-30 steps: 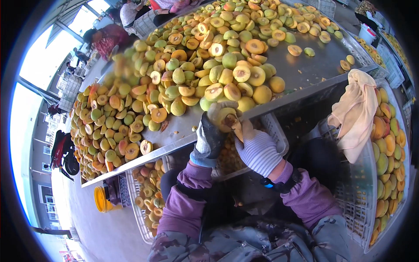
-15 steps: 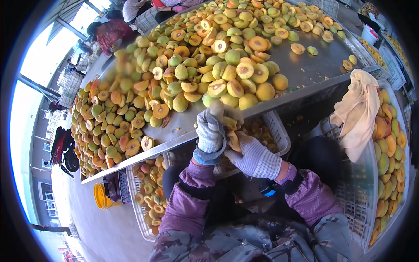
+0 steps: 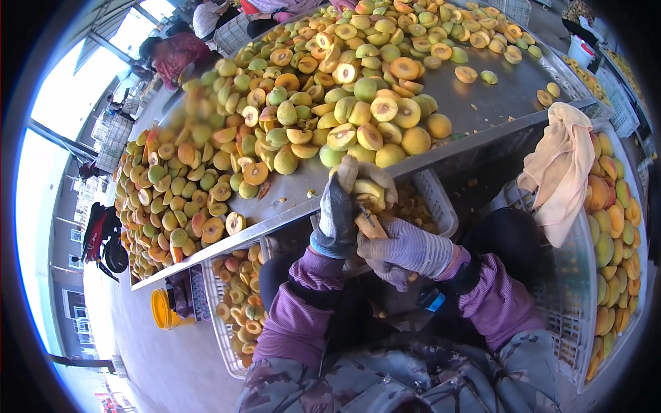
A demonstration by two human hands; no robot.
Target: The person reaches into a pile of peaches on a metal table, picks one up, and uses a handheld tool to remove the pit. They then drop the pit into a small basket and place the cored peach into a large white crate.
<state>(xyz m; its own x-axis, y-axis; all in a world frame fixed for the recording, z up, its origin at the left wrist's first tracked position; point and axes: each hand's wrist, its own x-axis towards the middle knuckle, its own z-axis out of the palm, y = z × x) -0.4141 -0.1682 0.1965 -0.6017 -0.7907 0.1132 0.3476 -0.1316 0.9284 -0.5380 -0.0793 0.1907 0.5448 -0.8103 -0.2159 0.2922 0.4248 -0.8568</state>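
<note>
My left hand (image 3: 341, 206), in a pale knitted glove, is closed around a yellow peach piece (image 3: 370, 191) just past the near edge of the metal table. Gripped in my gloved right hand (image 3: 406, 249) is a pitting tool (image 3: 372, 224) with a light wooden handle. Its dark metal end meets the peach; how far it goes in is hidden. Halved peaches (image 3: 341, 136), several with stones showing, are heaped on the table right beyond my hands. Underneath them, a white crate (image 3: 441, 206) holds small brownish pieces.
The metal table (image 3: 475, 113) has a raised rim. At left stand a crate of peach halves (image 3: 237, 303) and a yellow bucket (image 3: 162, 308). A peach-coloured cloth (image 3: 559, 168) drapes over crates at right, beside more peaches (image 3: 609, 248). Other people (image 3: 175, 58) sit at the far side.
My right hand has turned and drawn back slightly, so the tool's wooden handle shows more. My left hand has tilted, and the peach in it is now plainer to see.
</note>
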